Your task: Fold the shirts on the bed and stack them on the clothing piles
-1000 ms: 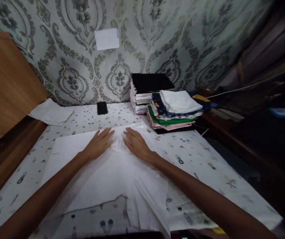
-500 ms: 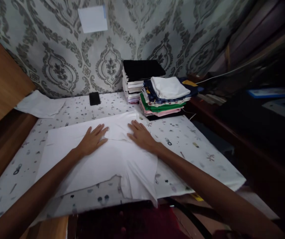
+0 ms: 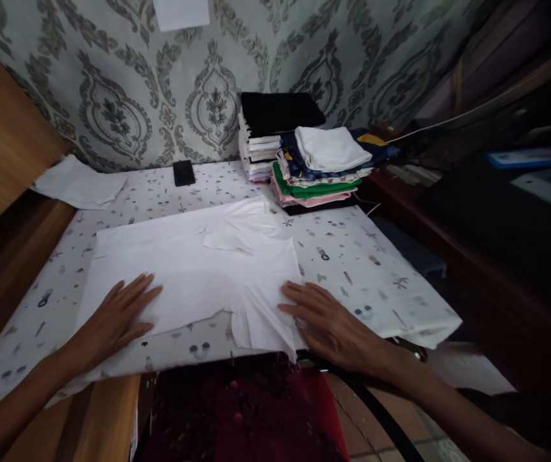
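A white T-shirt (image 3: 183, 269) lies spread on the patterned cloth, its sleeve end to the right and one sleeve drooping at the table's front edge. Part of the far sleeve is folded over onto the body, with wrinkles there. My left hand (image 3: 124, 311) rests on the shirt's near left part, fingers apart and stretched out. At the shirt's right end, my right hand (image 3: 326, 317) lies by the near sleeve with its fingers extended. Neither hand grips the fabric visibly.
Stacks of folded clothes (image 3: 323, 186) stand at the back right, below a black folded pile top (image 3: 282, 112). A black phone (image 3: 183, 173) lies near the wall. Another white cloth (image 3: 80, 183) is at the back left, beside a wooden panel (image 3: 6, 128).
Both hands have moved toward me, the left also leftward and the right also rightward, from the shirt's upper part. The view has tilted down slightly.
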Demonstrator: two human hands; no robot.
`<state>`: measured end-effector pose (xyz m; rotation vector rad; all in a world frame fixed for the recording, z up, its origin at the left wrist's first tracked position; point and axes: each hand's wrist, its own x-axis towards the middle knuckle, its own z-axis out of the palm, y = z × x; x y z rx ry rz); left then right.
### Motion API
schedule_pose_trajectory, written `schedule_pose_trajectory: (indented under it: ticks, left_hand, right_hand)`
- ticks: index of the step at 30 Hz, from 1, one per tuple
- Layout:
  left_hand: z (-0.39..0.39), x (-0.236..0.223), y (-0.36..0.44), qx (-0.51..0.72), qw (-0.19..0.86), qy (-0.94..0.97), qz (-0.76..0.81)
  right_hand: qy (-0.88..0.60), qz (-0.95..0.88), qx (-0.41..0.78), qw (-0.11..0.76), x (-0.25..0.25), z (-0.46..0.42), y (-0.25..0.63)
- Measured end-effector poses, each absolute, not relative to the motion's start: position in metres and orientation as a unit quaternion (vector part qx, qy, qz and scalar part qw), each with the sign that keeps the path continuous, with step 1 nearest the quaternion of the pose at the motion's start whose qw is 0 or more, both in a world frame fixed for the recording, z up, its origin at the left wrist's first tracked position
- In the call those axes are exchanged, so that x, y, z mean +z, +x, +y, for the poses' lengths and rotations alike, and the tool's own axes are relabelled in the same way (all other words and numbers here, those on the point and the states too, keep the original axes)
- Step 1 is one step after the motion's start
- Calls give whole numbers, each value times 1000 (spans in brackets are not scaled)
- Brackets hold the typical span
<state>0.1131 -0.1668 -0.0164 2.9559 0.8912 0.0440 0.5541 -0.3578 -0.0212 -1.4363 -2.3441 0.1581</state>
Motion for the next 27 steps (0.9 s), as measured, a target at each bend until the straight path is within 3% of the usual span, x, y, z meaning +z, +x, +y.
schedule_pose_trajectory:
  ticks: [9, 14, 17, 20, 24, 27]
  left_hand:
    - [-191, 4, 83, 1, 57, 950, 306]
    - [-187, 14, 72, 34, 137, 913, 382]
    - [-161, 31, 78, 59, 270, 846, 456]
    - [-121, 44, 88, 101, 355, 776, 512]
    - [-85, 36, 90, 138, 381, 704, 583]
    - [-80, 25, 82, 160, 376, 680, 609]
  right_hand:
    - [-467, -850, 53, 239, -25, -346, 528]
    - [-510, -778, 185, 316, -1, -331, 529]
    - [-545, -713, 304, 320, 19, -282, 542]
    - [-576, -647, 330, 375, 27, -205, 553]
    - [-680, -549, 328, 358, 12, -132, 560]
    - [-690, -528, 346, 354, 0, -128, 566]
